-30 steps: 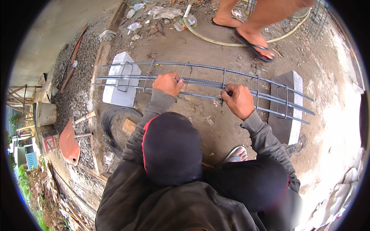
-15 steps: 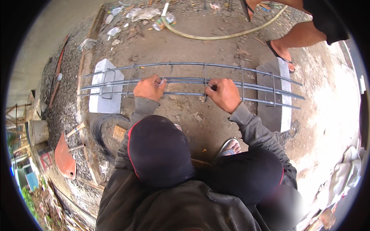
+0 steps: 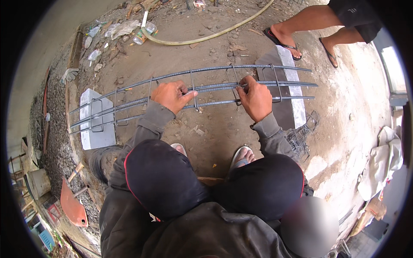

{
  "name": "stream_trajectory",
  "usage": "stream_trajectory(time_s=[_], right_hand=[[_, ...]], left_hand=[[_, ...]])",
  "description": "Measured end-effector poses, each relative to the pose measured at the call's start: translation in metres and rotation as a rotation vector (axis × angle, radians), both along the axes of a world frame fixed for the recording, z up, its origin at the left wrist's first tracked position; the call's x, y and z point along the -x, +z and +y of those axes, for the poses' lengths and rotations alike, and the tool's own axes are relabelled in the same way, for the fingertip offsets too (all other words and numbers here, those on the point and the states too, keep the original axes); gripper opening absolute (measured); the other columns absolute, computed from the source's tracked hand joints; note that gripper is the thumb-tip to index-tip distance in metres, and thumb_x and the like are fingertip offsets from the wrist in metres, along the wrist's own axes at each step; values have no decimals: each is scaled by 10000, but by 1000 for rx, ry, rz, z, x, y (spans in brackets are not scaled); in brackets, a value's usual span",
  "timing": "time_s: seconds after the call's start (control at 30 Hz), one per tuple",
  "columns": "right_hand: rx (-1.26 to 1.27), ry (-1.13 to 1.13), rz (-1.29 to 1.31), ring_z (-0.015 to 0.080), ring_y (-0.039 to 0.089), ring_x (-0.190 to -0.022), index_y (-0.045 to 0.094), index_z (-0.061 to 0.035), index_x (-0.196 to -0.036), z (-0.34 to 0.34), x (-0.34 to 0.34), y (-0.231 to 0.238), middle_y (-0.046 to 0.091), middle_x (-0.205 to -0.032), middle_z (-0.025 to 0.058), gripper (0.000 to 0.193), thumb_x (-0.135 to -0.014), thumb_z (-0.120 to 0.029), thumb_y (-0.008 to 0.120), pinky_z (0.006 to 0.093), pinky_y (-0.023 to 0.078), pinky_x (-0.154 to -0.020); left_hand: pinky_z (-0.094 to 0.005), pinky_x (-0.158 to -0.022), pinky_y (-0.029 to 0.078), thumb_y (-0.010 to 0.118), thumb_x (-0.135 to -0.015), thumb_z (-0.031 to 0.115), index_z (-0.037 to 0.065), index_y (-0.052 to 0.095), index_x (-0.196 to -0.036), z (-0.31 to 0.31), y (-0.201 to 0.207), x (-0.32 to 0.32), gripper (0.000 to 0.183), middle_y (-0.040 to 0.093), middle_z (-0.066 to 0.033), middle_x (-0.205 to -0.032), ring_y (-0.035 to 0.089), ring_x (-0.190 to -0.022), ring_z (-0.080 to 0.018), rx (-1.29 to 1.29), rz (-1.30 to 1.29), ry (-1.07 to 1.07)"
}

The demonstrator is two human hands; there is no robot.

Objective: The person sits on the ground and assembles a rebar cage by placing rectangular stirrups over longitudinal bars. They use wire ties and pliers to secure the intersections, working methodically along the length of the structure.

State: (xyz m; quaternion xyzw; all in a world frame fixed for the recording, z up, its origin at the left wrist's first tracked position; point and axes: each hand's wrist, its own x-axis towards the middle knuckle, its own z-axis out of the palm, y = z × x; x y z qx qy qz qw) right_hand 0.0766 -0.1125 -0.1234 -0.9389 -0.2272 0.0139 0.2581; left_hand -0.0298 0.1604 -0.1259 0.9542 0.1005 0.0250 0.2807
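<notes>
A long cage of ribbed steel rebar (image 3: 215, 87) with bent wire stirrups (image 3: 192, 84) runs across in front of me. Its ends rest on a white block (image 3: 98, 138) at left and a grey-and-white block (image 3: 292, 99) at right. My left hand (image 3: 170, 96) is curled over the middle bars between two stirrups, its thumb stretched to the right along them. Farther right, my right hand (image 3: 257, 102) pinches a stirrup (image 3: 235, 77) where it meets the middle bars. The fingertips of both hands are partly hidden.
Another person's sandalled feet (image 3: 284, 41) stand beyond the right block. A hose (image 3: 202, 39) curves over the dirt behind the cage. Loose bent wire pieces (image 3: 301, 137) lie near the right block, a wire coil (image 3: 100, 163) near the left. A shovel blade (image 3: 73, 204) lies at lower left.
Both my hands have shifted right along the cage, the right one to a stirrup farther right. The view has moved too. The other person's feet have changed position.
</notes>
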Motion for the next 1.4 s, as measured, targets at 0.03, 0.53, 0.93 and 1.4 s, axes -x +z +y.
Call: stream_trajectory(time_s=[0.03, 0.53, 0.93, 1.4], right_hand=[[-29, -3, -31, 418, 706, -743, 657, -70, -1021, -2, -2, -3, 720, -777, 191, 243, -895, -269, 716, 514, 553, -668], [-243, -243, -136, 402, 712, -779, 699, -62, -1012, -64, -39, 13, 729, -811, 181, 247, -901, -283, 711, 492, 558, -711], [-84, -403, -74, 414, 693, -856, 648, -43, -970, -96, -42, -12, 696, -952, 176, 198, -905, -227, 683, 519, 550, -747], [-1161, -689, 559, 75, 498, -478, 688, -11, -805, -129, 5, -62, 594, -595, 8, 381, -1023, -322, 649, 248, 379, -452]], left_hand=[[-379, -547, 482, 813, -854, 375, 44, 744, -862, -5, -2, -6, 339, 669, -93, -653, 628, -560, -220, -13, -11, -68], [-274, -534, 438, 802, -896, 317, -9, 722, -834, -2, -8, -19, 341, 670, -45, -657, 580, -566, -98, 223, 67, -7], [-359, -631, 564, 754, -887, 505, -10, 752, -892, -94, 45, -164, 515, 736, -105, -720, 722, -661, -205, 70, 545, -221], [-401, -711, 557, 749, -930, 333, 23, 792, -1005, -140, -23, -235, 322, 753, -128, -794, 720, -723, -245, -33, 180, -562]])
